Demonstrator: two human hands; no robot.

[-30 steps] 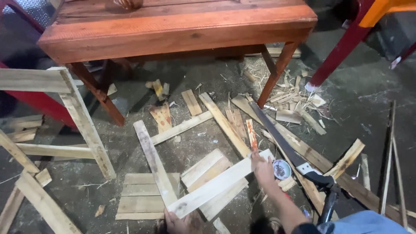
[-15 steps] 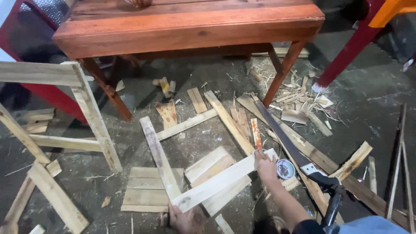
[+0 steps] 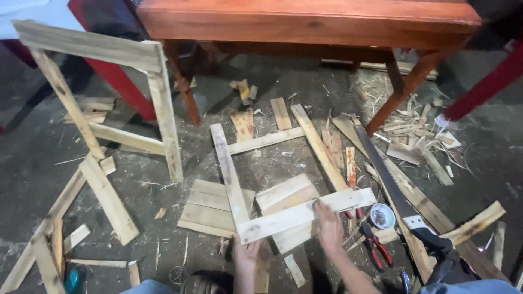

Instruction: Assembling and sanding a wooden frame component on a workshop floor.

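Observation:
A pale wooden slat [image 3: 305, 213] lies slanted on the floor across another long slat [image 3: 229, 174] and some short boards [image 3: 286, 193]. My left hand [image 3: 248, 251] holds the slat's lower left end from below. My right hand [image 3: 328, 224] presses flat on the slat near its right half, fingers spread over the wood. A hand saw [image 3: 393, 190] with a dark handle lies to the right of my right hand. Red-handled pliers [image 3: 374, 245] and a small round tin [image 3: 382, 216] sit just right of that hand.
A reddish wooden table [image 3: 305, 22] stands ahead over the floor. A pale wooden frame [image 3: 109, 98] leans at the left. Loose slats, offcuts and shavings [image 3: 419, 141] litter the dark concrete floor. A red chair leg [image 3: 485, 87] is at the right.
The view has shifted right and down, so the frame and table sit further right in the picture. Both hands stay on the slanted slat, which lies in about the same place.

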